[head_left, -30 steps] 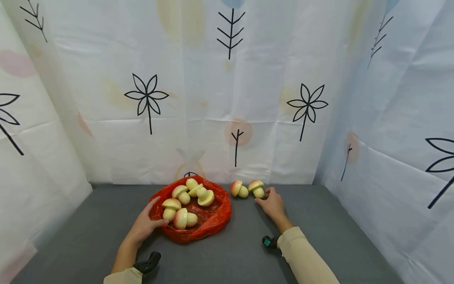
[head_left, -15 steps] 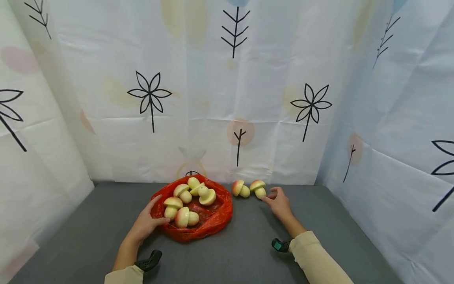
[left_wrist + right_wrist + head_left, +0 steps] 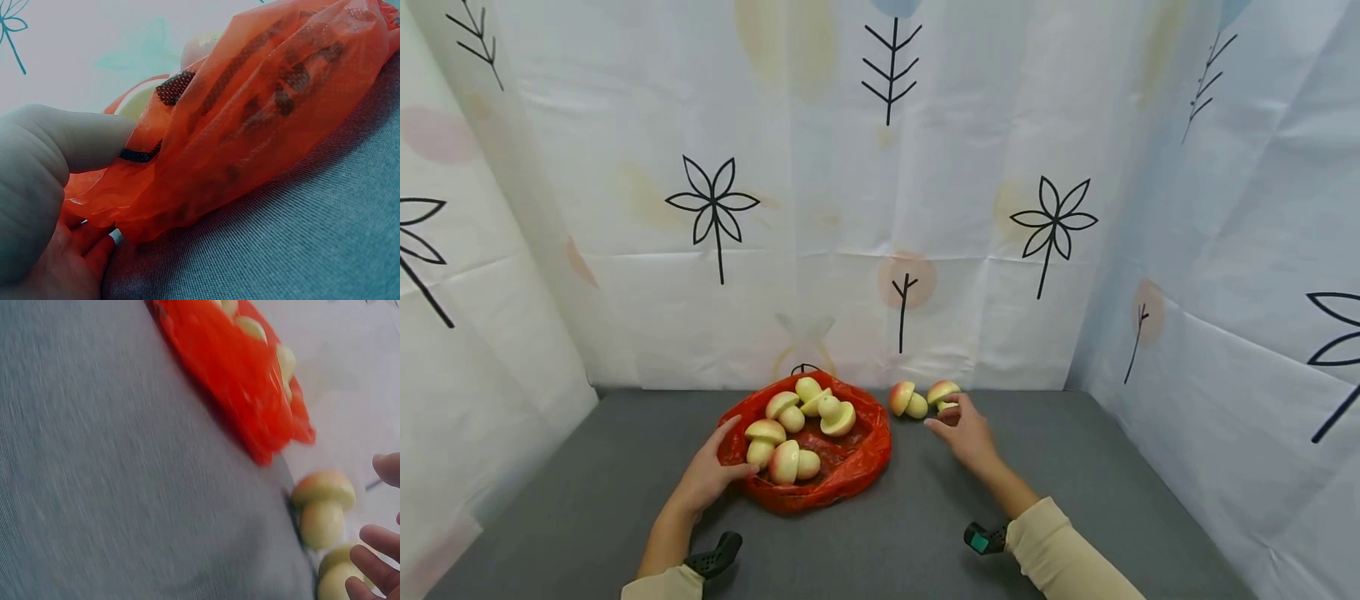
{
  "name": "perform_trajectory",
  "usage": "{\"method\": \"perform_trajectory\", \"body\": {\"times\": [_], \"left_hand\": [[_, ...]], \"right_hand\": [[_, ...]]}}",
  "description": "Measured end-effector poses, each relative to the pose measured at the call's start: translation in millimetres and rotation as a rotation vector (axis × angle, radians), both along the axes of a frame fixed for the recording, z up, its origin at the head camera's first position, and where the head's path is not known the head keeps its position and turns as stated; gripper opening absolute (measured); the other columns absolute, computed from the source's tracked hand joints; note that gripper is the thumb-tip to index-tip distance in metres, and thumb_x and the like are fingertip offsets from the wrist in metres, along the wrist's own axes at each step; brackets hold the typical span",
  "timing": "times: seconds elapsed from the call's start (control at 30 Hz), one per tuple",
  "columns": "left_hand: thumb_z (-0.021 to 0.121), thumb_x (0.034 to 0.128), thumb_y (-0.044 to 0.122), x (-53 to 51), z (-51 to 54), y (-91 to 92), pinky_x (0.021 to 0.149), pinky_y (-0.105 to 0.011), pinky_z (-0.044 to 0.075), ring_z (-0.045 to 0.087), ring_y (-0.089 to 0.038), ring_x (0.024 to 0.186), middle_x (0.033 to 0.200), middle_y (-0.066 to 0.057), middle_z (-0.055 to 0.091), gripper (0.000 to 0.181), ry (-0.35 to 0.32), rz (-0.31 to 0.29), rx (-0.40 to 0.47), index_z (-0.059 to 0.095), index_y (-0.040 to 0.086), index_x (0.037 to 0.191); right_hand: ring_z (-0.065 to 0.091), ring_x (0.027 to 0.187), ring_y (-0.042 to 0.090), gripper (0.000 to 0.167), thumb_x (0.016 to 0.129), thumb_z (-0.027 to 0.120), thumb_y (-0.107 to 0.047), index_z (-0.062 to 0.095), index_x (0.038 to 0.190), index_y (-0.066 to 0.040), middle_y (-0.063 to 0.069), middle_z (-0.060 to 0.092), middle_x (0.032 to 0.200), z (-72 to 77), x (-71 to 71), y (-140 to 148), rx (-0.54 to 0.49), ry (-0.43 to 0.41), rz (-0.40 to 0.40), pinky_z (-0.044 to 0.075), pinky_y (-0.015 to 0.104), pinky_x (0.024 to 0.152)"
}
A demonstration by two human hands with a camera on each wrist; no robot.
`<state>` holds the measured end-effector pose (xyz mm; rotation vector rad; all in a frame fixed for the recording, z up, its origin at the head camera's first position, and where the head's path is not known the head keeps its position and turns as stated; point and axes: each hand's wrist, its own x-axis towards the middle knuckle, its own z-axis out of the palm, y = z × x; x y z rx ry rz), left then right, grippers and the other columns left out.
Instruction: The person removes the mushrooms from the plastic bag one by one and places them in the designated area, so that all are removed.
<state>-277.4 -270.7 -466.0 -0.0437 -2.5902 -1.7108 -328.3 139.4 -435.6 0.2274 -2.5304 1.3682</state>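
Note:
A red plastic bag lies with its mouth wide and its edge rolled down, holding several toy mushrooms with pink-yellow caps and pale stems. My left hand grips its left rim; in the left wrist view the thumb presses on the red film of the bag and other fingers lie below. To the right of the bag, two more toy mushrooms lie side by side, a left one and a right one. My right hand hovers before the right mushroom, partly covering it, fingers spread and holding nothing.
The grey tabletop reaches back to a white printed curtain, which also closes off the left and right sides. A black wrist device sits on the right arm and another black device on the left.
My right hand drew slightly right, away from the right mushroom, then came back left with fingers spread, now in front of it. The left hand stays on the bag's rim.

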Motion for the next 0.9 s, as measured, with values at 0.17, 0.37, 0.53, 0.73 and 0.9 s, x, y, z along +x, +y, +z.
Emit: {"method": "perform_trajectory", "body": {"times": [0.17, 0.37, 0.53, 0.73, 0.9], "left_hand": [[0.078, 0.0799, 0.021, -0.8, -2.1, -1.1, 0.108, -0.063, 0.022, 0.019, -0.044, 0.138, 0.156, -0.025, 0.015, 0.094, 0.003, -0.004, 0.004, 0.021, 0.012, 0.154], [0.078, 0.0798, 0.021, -0.1, -1.6, -0.7, 0.107, -0.063, 0.023, 0.02, -0.045, 0.137, 0.156, -0.025, 0.015, 0.094, 0.003, 0.001, -0.003, 0.021, 0.013, 0.154], [0.078, 0.0797, 0.021, 0.8, -1.0, -0.1, 0.107, -0.063, 0.023, 0.02, -0.045, 0.137, 0.156, -0.025, 0.015, 0.094, 0.004, 0.004, -0.003, 0.021, 0.013, 0.154], [0.079, 0.0793, 0.02, 0.5, -2.0, -0.3, 0.107, -0.062, 0.025, 0.02, -0.044, 0.138, 0.156, -0.024, 0.015, 0.096, -0.006, 0.006, 0.004, 0.021, 0.014, 0.155], [0.08, 0.0787, 0.02, -0.7, -2.8, -1.0, 0.107, -0.061, 0.025, 0.019, -0.044, 0.138, 0.156, -0.024, 0.014, 0.096, -0.005, 0.008, 0.004, 0.021, 0.014, 0.155]], "right_hand": [[0.064, 0.098, 0.034, 0.049, 0.085, 0.076, -0.016, 0.053, 0.123, 0.001, 0.019, 0.065, 0.109, 3.5, 6.1, -18, -0.051, 0.039, 0.084, 0.052, 0.046, 0.082], [0.061, 0.101, 0.039, 0.05, 0.085, 0.076, -0.015, 0.053, 0.125, 0.003, 0.024, 0.06, 0.115, 9.2, 12.5, -38, -0.096, 0.05, 0.166, 0.051, 0.049, 0.084], [0.06, 0.103, 0.039, 0.048, 0.085, 0.076, -0.012, 0.053, 0.124, 0.002, 0.023, 0.057, 0.122, 10.6, 15.7, -53, -0.105, 0.067, 0.198, 0.051, 0.05, 0.084], [0.058, 0.106, 0.04, 0.05, 0.086, 0.075, -0.015, 0.052, 0.127, 0.001, 0.022, 0.056, 0.123, 9.4, 21.0, -72, -0.087, 0.084, 0.266, 0.05, 0.051, 0.085], [0.059, 0.106, 0.041, 0.054, 0.086, 0.075, -0.017, 0.05, 0.13, 0.002, 0.024, 0.056, 0.124, 6.8, 26.5, -87, -0.068, 0.094, 0.32, 0.051, 0.053, 0.083]]}}
